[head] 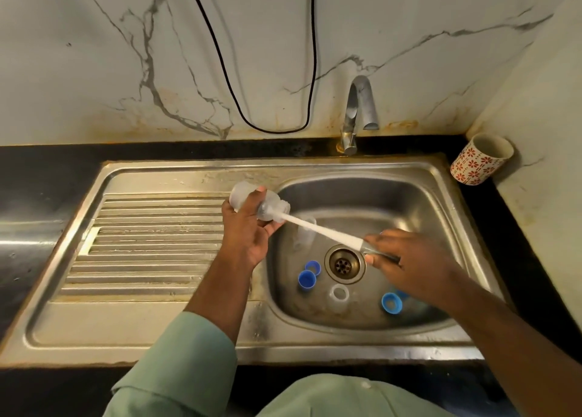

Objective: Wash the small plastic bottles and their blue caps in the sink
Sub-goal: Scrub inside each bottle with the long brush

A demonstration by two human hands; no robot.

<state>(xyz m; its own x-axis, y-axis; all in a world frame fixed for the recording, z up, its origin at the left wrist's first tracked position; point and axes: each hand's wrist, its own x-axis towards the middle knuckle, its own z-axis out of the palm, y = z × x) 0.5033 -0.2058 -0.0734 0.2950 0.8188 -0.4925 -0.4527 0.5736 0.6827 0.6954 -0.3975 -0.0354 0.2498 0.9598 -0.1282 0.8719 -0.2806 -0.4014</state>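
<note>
My left hand (244, 227) grips a small clear plastic bottle (242, 193) on its side over the left rim of the basin. My right hand (406, 259) holds the handle of a white bottle brush (318, 227), whose head is pushed into the bottle's mouth. Another clear bottle (306, 232) stands in the basin behind the brush, and a third (338, 297) stands near the front. Two blue caps (308, 275) lie left of the drain (344, 264). A further blue cap (391, 303) lies at the front right, with another partly hidden under my right forearm.
The steel sink (195, 177) has a ribbed draining board (151, 243) on the left. A tap (357, 111) stands behind the basin; no water is running. A flower-patterned cup (480, 160) sits on the black counter at the back right. A black cable (274, 130) hangs on the marble wall.
</note>
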